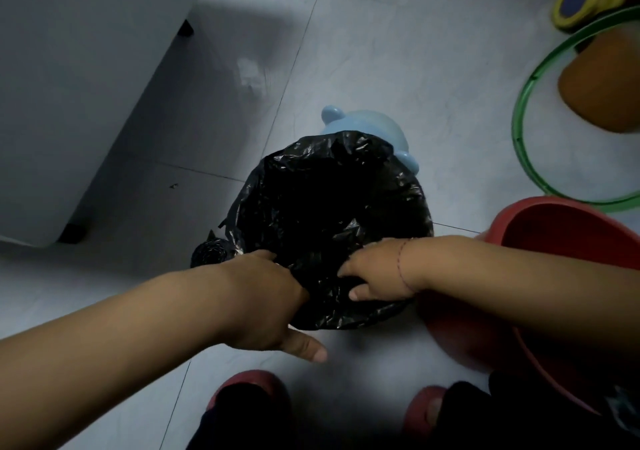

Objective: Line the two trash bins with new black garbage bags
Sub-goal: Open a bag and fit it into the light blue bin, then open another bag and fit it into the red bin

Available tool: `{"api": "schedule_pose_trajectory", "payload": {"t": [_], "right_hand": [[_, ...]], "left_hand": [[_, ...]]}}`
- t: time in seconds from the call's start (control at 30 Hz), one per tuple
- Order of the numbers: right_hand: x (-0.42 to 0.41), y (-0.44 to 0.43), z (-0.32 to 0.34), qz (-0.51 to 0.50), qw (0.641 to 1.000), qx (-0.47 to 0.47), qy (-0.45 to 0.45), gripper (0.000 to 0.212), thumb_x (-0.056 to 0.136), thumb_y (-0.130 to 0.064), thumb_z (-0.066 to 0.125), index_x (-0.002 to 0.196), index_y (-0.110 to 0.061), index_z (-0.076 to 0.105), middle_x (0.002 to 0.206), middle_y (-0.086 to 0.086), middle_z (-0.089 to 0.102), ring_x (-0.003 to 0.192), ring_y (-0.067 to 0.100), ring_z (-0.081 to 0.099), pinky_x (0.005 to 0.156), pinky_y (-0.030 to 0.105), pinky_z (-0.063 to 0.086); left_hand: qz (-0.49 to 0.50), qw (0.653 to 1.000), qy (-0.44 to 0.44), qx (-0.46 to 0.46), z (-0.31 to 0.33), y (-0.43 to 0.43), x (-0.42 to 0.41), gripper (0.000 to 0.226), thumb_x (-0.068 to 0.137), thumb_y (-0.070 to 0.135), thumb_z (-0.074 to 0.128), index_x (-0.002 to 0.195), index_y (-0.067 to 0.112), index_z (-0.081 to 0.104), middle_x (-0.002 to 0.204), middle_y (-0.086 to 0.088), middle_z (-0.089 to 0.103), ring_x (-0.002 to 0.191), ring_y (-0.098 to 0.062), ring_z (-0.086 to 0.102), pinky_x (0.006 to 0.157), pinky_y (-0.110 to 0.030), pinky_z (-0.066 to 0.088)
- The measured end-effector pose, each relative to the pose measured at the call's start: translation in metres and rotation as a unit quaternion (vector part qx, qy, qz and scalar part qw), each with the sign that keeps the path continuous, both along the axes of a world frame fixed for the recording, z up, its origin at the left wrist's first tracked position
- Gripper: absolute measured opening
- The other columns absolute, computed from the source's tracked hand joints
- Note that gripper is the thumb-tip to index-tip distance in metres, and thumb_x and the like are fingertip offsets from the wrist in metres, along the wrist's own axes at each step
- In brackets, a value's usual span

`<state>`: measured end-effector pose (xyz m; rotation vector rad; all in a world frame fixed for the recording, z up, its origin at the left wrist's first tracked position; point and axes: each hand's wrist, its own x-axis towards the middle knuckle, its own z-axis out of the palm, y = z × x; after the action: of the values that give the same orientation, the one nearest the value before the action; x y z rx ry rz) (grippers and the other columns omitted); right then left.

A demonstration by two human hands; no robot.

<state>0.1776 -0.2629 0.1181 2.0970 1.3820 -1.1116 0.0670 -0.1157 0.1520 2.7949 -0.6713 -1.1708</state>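
On the tiled floor, just ahead of the person's red slippers, stands a light blue trash bin with a black garbage bag spread over its mouth. Both hands work the near rim: the left hand is clamped on a fold of the bag, thumb free below, and the right hand pinches the plastic beside it. To do this well, I judge the film should be pulled evenly down over the rim, then pressed into the bin. A roll of black bags lies at the bin's left; an unlined red bin waits at right. No writing or brand is readable.
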Motion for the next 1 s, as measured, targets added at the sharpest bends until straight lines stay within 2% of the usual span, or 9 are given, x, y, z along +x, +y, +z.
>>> {"api": "schedule_pose_trajectory", "payload": {"t": [0.1,0.23,0.3,0.37,0.5,0.63,0.73,0.87,1.0], "right_hand": [[-0.002,-0.017,0.044,-0.109,0.968,0.226,0.011,0.045,0.095,-0.029,0.050,0.138,-0.018,0.046,0.140,0.006,0.049,0.129,0.022,0.045,0.108,0.028,0.031],[-0.004,-0.085,0.114,-0.292,0.831,0.473,-0.027,0.029,0.094,-0.015,0.055,0.122,-0.010,0.060,0.121,0.004,0.062,0.112,0.011,0.056,0.098,0.016,0.038],[-0.010,-0.136,0.133,-0.356,0.765,0.528,-0.096,0.022,0.093,-0.012,0.056,0.113,-0.011,0.066,0.109,0.000,0.066,0.101,0.007,0.059,0.090,0.010,0.040],[-0.018,-0.187,0.138,-0.410,0.731,0.522,-0.155,0.017,0.092,-0.012,0.058,0.106,-0.013,0.068,0.103,0.000,0.068,0.096,0.008,0.060,0.087,0.010,0.041],[-0.042,-0.271,0.111,-0.501,0.748,0.400,-0.173,0.016,0.087,-0.015,0.065,0.102,-0.013,0.069,0.101,0.001,0.064,0.100,0.022,0.061,0.090,0.025,0.043],[-0.077,-0.324,0.071,-0.537,0.745,0.332,-0.217,0.030,0.080,-0.031,0.071,0.107,-0.018,0.068,0.114,0.004,0.058,0.114,0.025,0.051,0.103,0.033,0.036],[-0.096,-0.336,0.049,-0.548,0.736,0.302,-0.257,0.045,0.076,-0.053,0.066,0.114,-0.031,0.063,0.133,-0.003,0.044,0.129,0.020,0.032,0.106,0.035,0.021],[-0.100,-0.336,0.030,-0.509,0.779,0.275,-0.241,0.058,0.076,-0.063,0.060,0.126,-0.034,0.055,0.156,-0.006,0.021,0.145,0.017,0.002,0.116,0.045,-0.008],[-0.094,-0.340,0.024,-0.517,0.768,0.293,-0.239,0.051,0.078,-0.061,0.060,0.121,-0.033,0.058,0.156,-0.007,0.022,0.146,0.017,0.000,0.116,0.047,-0.011]], "left_hand": [[-0.006,0.996,-0.093,-0.004,0.012,-0.007,0.009,0.078,0.079,0.080,0.023,0.122,0.022,0.052,0.123,-0.001,0.059,0.122,-0.018,0.049,0.112,-0.036,0.023],[-0.003,0.971,-0.233,-0.043,0.043,-0.042,0.026,0.084,0.078,0.077,0.015,0.136,0.023,0.044,0.136,0.000,0.053,0.132,-0.016,0.041,0.111,-0.031,0.021],[0.013,0.958,-0.269,-0.096,0.064,-0.067,0.034,0.086,0.076,0.076,0.015,0.140,0.024,0.041,0.142,0.001,0.048,0.135,-0.015,0.037,0.111,-0.030,0.019],[0.002,0.948,-0.290,-0.132,0.081,-0.098,0.040,0.081,0.078,0.073,0.021,0.138,0.024,0.044,0.140,0.001,0.050,0.132,-0.016,0.040,0.110,-0.030,0.023],[-0.054,0.958,-0.231,-0.160,0.091,-0.155,0.050,0.064,0.088,0.061,0.043,0.139,0.023,0.044,0.142,0.002,0.049,0.132,-0.016,0.042,0.109,-0.032,0.029],[-0.135,0.967,-0.189,-0.105,0.083,-0.186,0.057,0.062,0.088,0.057,0.049,0.140,0.021,0.044,0.143,0.001,0.048,0.132,-0.017,0.042,0.108,-0.034,0.031],[-0.168,0.966,-0.177,-0.088,0.068,-0.215,0.064,0.065,0.087,0.055,0.053,0.140,0.020,0.043,0.139,-0.003,0.050,0.128,-0.022,0.045,0.105,-0.038,0.035],[-0.159,0.974,-0.146,-0.070,0.036,-0.253,0.068,0.084,0.079,0.052,0.066,0.146,0.017,0.029,0.140,-0.007,0.047,0.126,-0.026,0.045,0.103,-0.040,0.037],[-0.166,0.969,-0.166,-0.079,0.003,-0.273,0.060,0.098,0.075,0.048,0.071,0.149,0.015,0.016,0.146,-0.007,0.037,0.127,-0.027,0.044,0.103,-0.038,0.036]]}}
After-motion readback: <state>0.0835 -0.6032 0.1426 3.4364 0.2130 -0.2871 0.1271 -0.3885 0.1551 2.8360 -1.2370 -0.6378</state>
